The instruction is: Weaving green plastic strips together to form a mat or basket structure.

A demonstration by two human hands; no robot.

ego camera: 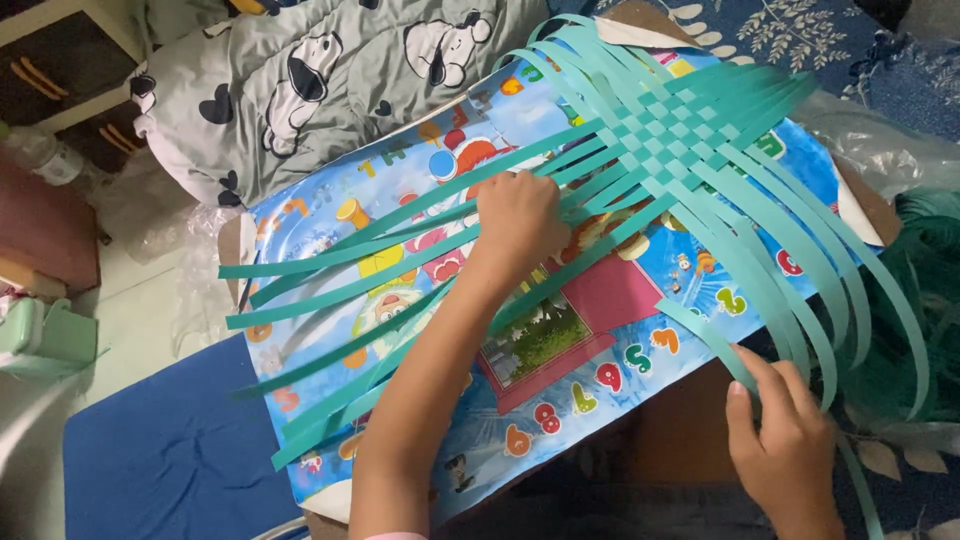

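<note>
Far out to the left of our left hand we see a pale green plastic box (45, 335) on the floor, and nearer in a dark blue mat (170, 450). Above and left of that hand lies a grey blanket (330, 90) printed with cartoon dogs and black hearts.

Our left hand (515, 215) reaches forward with its arm stretched across a bright printed poster (580, 390) showing numbers and cartoon figures. The hand lies palm down, fingers curled onto the teal paper strips (400, 250), pressing on them where they run out loose from the woven part. The free ends of those strips fan away to the left and below the hand, well past the poster's edge.

Just right of and above the left hand sits the woven patch (665, 135), where the teal strips cross over and under each other in a tight checker. It touches the fingertips of the left hand, or lies very near them; we cannot tell which.

From the patch more strips sweep down to the right in long curves. Our right hand (785, 440), low and well apart from the left, pinches one single strip (705, 340) between thumb and fingers, holding its lower end. Right of this hand we see a dark green bundle (915, 300) at the frame's edge.
</note>
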